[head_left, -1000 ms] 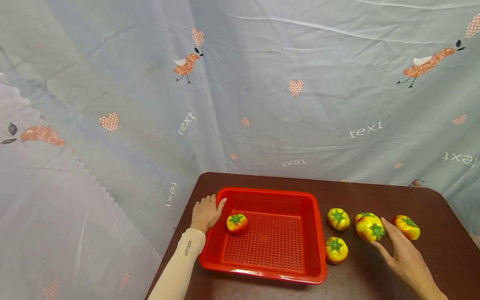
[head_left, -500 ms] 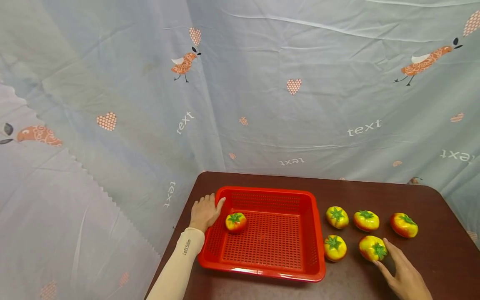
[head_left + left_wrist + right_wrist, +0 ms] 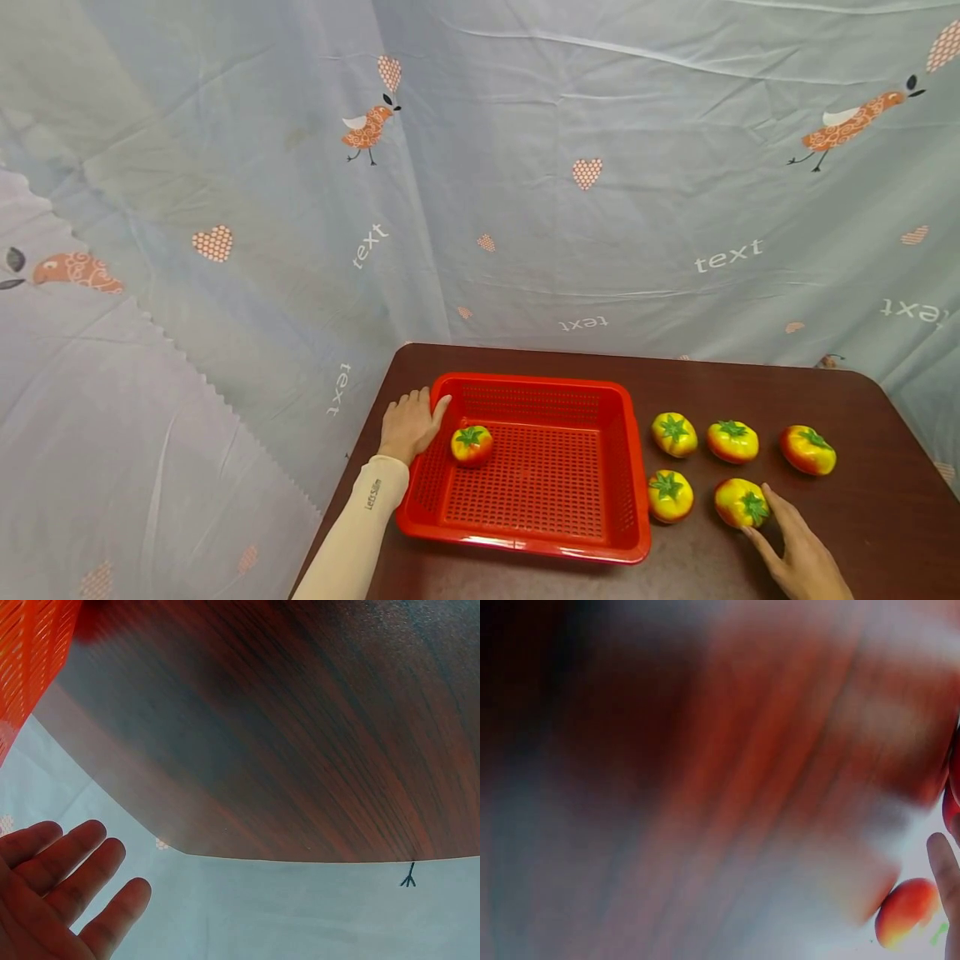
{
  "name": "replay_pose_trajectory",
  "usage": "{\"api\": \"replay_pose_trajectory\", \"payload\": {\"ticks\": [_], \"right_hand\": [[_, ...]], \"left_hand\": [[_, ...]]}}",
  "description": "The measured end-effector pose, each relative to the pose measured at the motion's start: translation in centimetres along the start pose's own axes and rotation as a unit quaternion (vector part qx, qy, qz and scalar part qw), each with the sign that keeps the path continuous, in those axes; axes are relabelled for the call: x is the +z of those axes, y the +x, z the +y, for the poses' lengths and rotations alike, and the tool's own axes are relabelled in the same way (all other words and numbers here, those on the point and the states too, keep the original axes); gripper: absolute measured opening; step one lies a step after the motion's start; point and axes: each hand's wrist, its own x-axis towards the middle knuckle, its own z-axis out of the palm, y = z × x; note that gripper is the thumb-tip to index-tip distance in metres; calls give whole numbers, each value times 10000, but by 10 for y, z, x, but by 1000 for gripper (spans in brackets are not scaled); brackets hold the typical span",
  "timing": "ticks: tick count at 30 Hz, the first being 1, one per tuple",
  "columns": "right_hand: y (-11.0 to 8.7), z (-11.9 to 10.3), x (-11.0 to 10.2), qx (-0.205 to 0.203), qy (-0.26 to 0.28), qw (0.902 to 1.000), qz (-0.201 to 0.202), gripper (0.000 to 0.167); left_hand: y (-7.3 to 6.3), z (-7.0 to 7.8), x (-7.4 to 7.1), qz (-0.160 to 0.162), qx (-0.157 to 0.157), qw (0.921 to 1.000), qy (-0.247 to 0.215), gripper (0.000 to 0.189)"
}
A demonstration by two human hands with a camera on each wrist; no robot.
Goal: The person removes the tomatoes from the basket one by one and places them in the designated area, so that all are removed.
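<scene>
In the head view, a red plastic basket (image 3: 525,550) stands on the dark table, with one red-and-yellow tomato (image 3: 472,447) inside near its left wall. My left hand (image 3: 408,425) rests at the basket's left rim, thumb over the edge and fingers outside. In the left wrist view, that hand's fingers (image 3: 79,874) look extended. Right of the basket, my right hand (image 3: 802,550) pinches a tomato (image 3: 738,502) between thumb and fingers, low at the table. One finger (image 3: 946,889) shows at the right wrist view's edge, beside a tomato (image 3: 904,911).
Behind the held tomato lie a tomato (image 3: 732,441) and another tomato (image 3: 808,450) farther right. Near the basket's right wall are a back tomato (image 3: 674,434) and a front tomato (image 3: 670,496). A grey patterned curtain (image 3: 637,208) hangs behind the brown table (image 3: 862,533).
My right hand has brought its tomato toward the table's near side, down from in front of the back row, then slightly left. The left hand and basket have stayed put.
</scene>
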Motion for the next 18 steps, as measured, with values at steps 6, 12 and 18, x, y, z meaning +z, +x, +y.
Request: {"api": "replay_pose_trajectory", "payload": {"ticks": [6, 12, 18], "right_hand": [[0, 0, 0, -355, 82, 9992, 150, 85], [0, 2, 0, -477, 31, 9986, 229, 77], [-1, 3, 0, -407, 83, 9991, 106, 78]], "left_hand": [[0, 2, -2, -13, -11, 10000, 23, 73], [0, 1, -2, 19, 8, 10000, -29, 73], [0, 0, 0, 31, 11, 10000, -37, 75]]}}
